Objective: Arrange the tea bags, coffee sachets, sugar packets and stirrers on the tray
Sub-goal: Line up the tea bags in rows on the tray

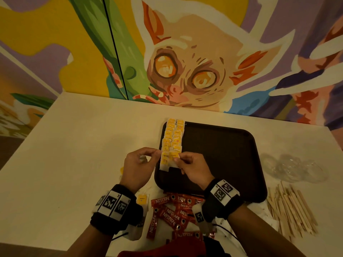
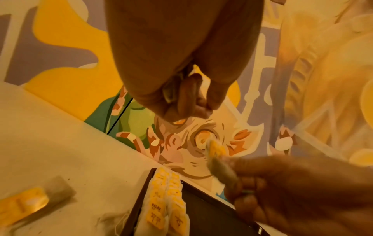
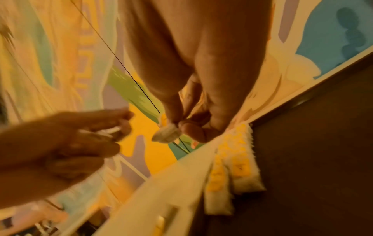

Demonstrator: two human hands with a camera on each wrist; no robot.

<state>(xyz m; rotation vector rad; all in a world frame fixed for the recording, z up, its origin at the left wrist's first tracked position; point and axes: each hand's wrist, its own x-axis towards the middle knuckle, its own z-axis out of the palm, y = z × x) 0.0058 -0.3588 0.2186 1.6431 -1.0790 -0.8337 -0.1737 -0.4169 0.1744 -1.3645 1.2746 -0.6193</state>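
A: Head view status?

B: Tea bags (image 1: 171, 138) are lying in two overlapping rows along the left edge of the tray (image 1: 219, 154). Right hand (image 1: 193, 168) is pinching a tea bag at the near end. Left hand (image 1: 138, 164) is curling beside it; contents unclear.

A: Left wrist view?

B: Left hand (image 2: 181, 95) is pinching together; whether on string, I cannot tell.

A: Right wrist view?

B: Fingertips (image 3: 193, 129) are clamping the held bag (image 3: 166, 135). Recommendation: lower it flat, overlapping the row, tag up.
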